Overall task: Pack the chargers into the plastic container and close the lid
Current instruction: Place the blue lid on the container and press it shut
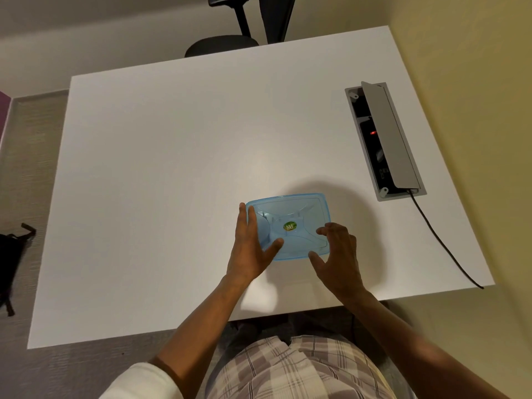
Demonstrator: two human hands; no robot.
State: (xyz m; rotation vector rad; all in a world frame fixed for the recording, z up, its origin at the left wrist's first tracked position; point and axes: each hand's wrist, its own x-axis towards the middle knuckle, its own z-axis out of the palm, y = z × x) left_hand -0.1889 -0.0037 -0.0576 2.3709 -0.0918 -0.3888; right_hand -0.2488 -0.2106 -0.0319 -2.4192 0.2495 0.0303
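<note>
Plaid shorts (299,370) fill the bottom edge, closest of all, with both bare forearms reaching forward from above them. Beyond spreads the white table (172,168) — the largest thing here — and at its far side a black office chair (244,33) stands. Along the table's right part sits a grey cable box (385,139) with its flap raised and a small red light inside; a black cable (443,240) runs from it off the near edge. A dark bag (11,260) lies on the floor at left.

Near the front edge rests the blue plastic container (290,226), lid on, a round green sticker (290,226) at its centre. The left hand (250,249) lies flat along its left side, thumb on the lid — pressing, not clenched. The right hand (339,254) hovers at the right corner, fingers curled loosely, grasping nothing.
</note>
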